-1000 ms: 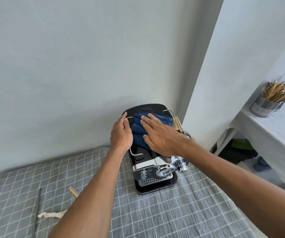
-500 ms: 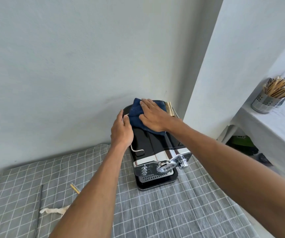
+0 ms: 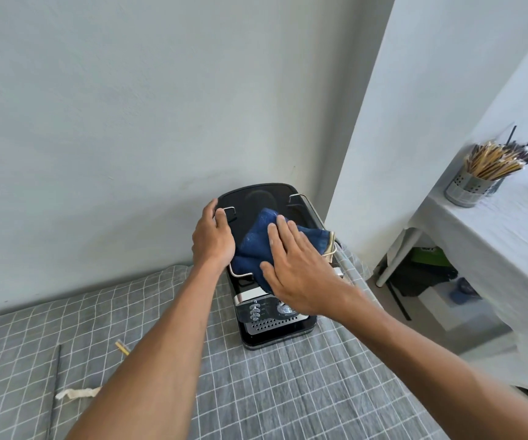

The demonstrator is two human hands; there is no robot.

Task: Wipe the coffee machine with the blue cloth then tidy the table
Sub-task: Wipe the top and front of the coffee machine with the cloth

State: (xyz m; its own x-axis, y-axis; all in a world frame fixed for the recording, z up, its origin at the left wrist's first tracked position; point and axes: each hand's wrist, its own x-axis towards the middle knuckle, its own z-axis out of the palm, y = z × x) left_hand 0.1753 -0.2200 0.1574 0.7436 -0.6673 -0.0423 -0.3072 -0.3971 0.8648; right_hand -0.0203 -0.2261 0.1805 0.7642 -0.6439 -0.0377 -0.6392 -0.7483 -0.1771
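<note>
Landmark: coffee machine (image 3: 257, 203), black with a chrome front panel, standing on the table (image 3: 288, 392) at its far edge, close to the wall corner.
Table surface: covered by a grey cloth with a white grid.
Blue cloth (image 3: 256, 246): lies crumpled on the top deck of the coffee machine, spread from the deck's middle toward its right rail; a pale edge hangs over the right side.
Right hand (image 3: 297, 268): flat, palm down, fingers extended and slightly spread, pressed onto the blue cloth on the machine top. No grip is formed; the cloth is held by downward pressure only.
Left hand (image 3: 213, 238): placed on the left edge of the coffee machine, fingers curled over the left chrome rail, thumb side toward the wall. It touches the left margin of the blue cloth.
Front panel: chrome knobs and a perforated drip tray face the person, partly covered by the right wrist.
Yellow stick (image 3: 122, 348): on the table, left of the coffee machine and nearer the person.
White scrap (image 3: 76, 393): on the table, further left of the coffee machine, near the left forearm.
Utensil holder (image 3: 467, 187): perforated metal cup filled with sticks, on a separate white table well to the right of the coffee machine.
</note>
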